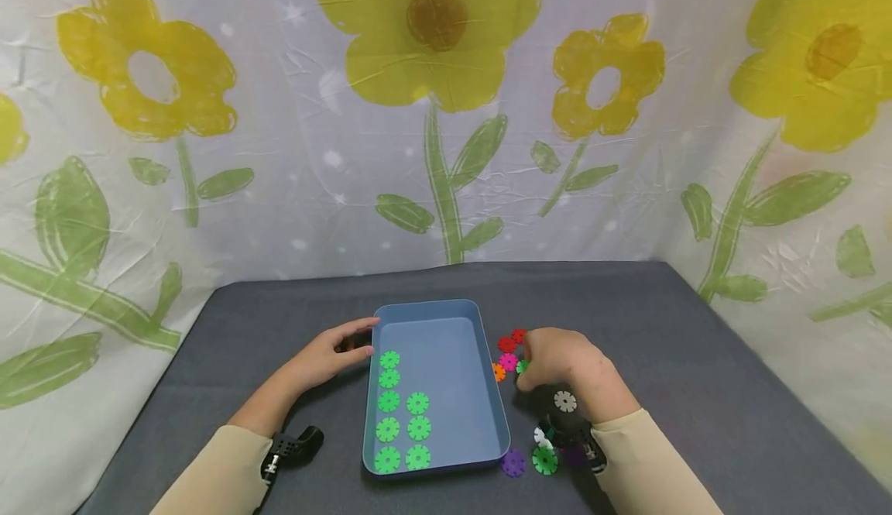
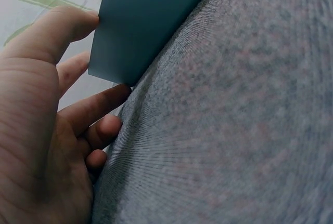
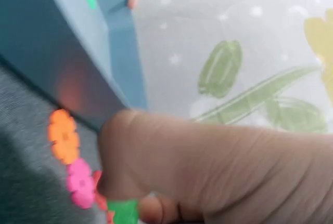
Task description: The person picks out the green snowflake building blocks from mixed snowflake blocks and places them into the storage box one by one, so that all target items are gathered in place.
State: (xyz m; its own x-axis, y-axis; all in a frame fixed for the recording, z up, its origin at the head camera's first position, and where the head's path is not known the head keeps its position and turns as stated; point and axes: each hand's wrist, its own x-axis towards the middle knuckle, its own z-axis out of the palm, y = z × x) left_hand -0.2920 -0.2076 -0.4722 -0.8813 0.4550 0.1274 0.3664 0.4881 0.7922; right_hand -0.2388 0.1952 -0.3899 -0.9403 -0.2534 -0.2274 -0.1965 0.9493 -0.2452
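My left hand (image 1: pixel 326 354) rests its fingertips against the outer left wall of a blue rectangular tray (image 1: pixel 446 375). In the left wrist view, the thumb and fingers touch the outside of the tray (image 2: pixel 140 26). Several green notched plastic discs (image 1: pixel 389 401) lie inside the tray in two columns at its left. To the right of the tray, my right hand (image 1: pixel 560 360) pinches a green notched disc (image 3: pixel 123 211) between thumb and finger. Close by are red discs (image 1: pixel 507 345), a pink disc (image 1: pixel 508 362) and an orange disc (image 1: pixel 499 372).
Nearer the front, right of the tray, lie a purple disc (image 1: pixel 513 463), a green disc (image 1: pixel 545 460) and white discs (image 1: pixel 565 401). The right wrist's black strap partly covers others. A dark grey cloth (image 1: pixel 300 298) covers the table, with a flower-patterned curtain (image 1: pixel 279 151) behind.
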